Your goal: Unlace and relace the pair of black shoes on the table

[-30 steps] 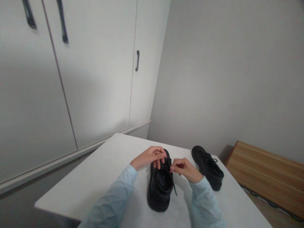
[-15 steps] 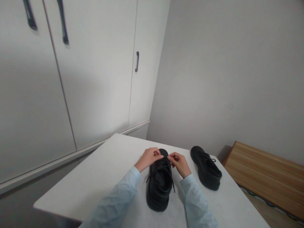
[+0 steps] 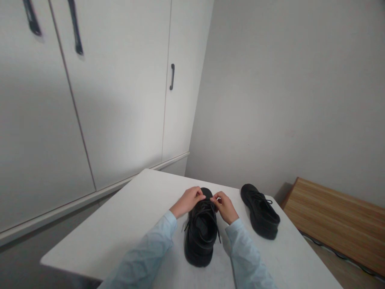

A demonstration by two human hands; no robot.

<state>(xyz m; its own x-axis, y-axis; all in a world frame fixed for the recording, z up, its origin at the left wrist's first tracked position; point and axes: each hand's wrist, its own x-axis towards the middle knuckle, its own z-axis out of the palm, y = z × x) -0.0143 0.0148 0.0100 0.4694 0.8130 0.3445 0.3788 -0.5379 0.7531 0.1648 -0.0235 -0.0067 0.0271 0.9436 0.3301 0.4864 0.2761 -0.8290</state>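
Note:
A black lace-up shoe [image 3: 198, 249] stands upright on the white table [image 3: 126, 224], its toe pointing away from me and its heel towards me. At the front of its lacing, near the toe, my left hand [image 3: 189, 200] pinches the black shoelace [image 3: 205, 210] from the left side. My right hand [image 3: 225, 206] is closed in a pinch on the same lace from the right, close to the left fingertips. Loose lace ends hang down both sides of the shoe. The exact bit of lace between the fingers is small and dark.
A second black shoe [image 3: 262, 218], its lace tied in a bow, stands near the table's right edge. White cupboards [image 3: 120, 100] with dark handles rise at the left, and a grey wall [image 3: 285, 88] behind. Beyond the right edge lies a wood-grain board [image 3: 337, 218].
My right hand has shifted slightly left, and its fingertips are a little closer to my left hand's. The whole view has drifted slightly. Both hands stay at the lacing.

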